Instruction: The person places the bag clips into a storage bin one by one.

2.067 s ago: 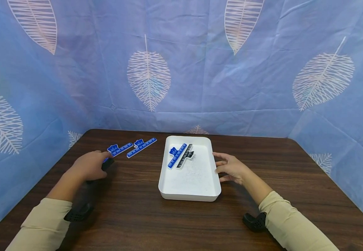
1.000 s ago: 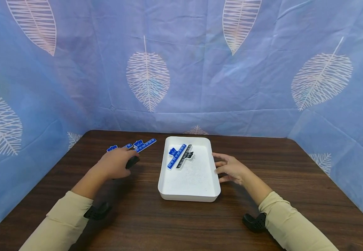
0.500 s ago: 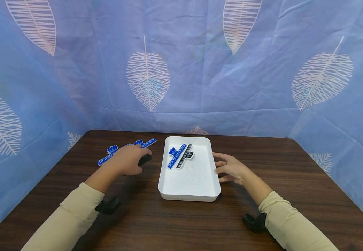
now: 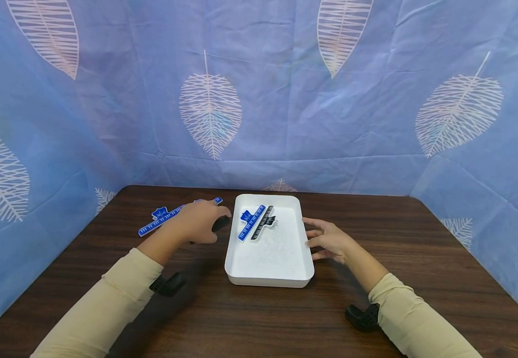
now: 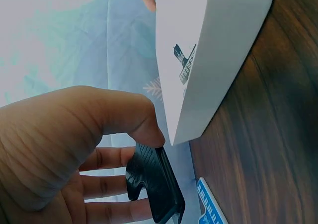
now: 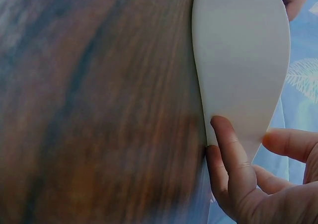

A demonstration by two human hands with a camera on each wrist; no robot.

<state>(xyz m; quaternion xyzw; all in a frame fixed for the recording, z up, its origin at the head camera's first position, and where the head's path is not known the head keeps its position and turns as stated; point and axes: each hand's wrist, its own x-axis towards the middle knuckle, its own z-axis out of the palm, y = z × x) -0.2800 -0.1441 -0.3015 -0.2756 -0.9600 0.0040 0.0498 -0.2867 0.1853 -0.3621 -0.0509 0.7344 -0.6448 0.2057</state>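
Though near the tray, black clip in the left hand

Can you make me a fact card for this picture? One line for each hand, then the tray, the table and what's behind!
Left hand: pinches a glossy black clip-like piece, left of the white rectangular tray
Right hand: fingers touch the tray's right side
Inside tray: a long blue clip printed with piano keys, beside a black-and-white piano-key clip
On the brown wood-grain table: the tray, one blue piano-key clip, another blue clip mostly hidden
Behind: blue cloth with white leaf patterns
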